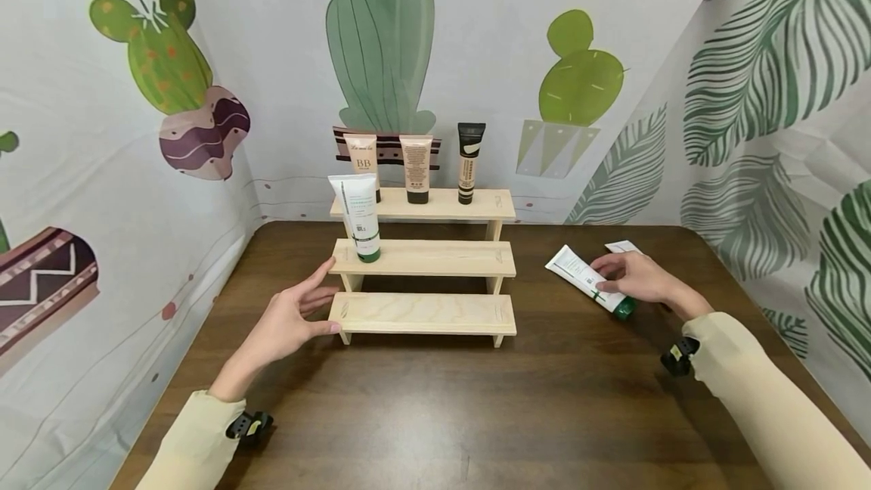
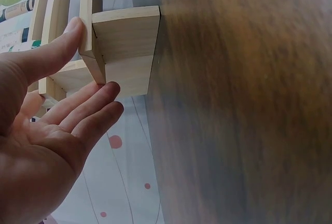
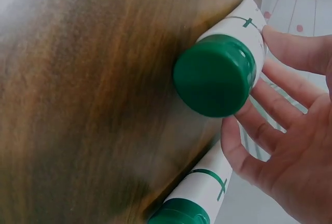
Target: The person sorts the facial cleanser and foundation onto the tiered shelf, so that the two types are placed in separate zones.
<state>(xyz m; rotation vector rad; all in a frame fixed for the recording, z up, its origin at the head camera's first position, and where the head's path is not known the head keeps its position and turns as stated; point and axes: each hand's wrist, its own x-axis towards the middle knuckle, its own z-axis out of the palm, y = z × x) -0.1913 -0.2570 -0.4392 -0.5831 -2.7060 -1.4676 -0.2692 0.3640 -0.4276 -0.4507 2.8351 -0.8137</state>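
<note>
At the left end of a three-step wooden stand (image 1: 425, 313) is my left hand (image 1: 289, 321). Its thumb touches the front edge of the lowest step and its fingers reach along the end, as the left wrist view (image 2: 57, 125) confirms: the hand (image 2: 46, 146) is spread with long fingers. On the table to the right, my right hand (image 1: 636, 277) grips a white tube with a green cap (image 1: 578, 272), thumb on one side and fingers on the other. The right wrist view shows its green cap (image 3: 212, 76) facing the camera. A second white tube (image 3: 205, 177) lies beside it, partly covered by the hand in the head view.
A white tube with a green cap (image 1: 358, 216) stands on the middle step's left end. Along the top step stand a beige BB tube (image 1: 363, 153), another beige tube (image 1: 416, 167) and a black-capped tube (image 1: 469, 163). Patterned cloth (image 1: 286, 82) rises behind the brown table (image 1: 435, 414).
</note>
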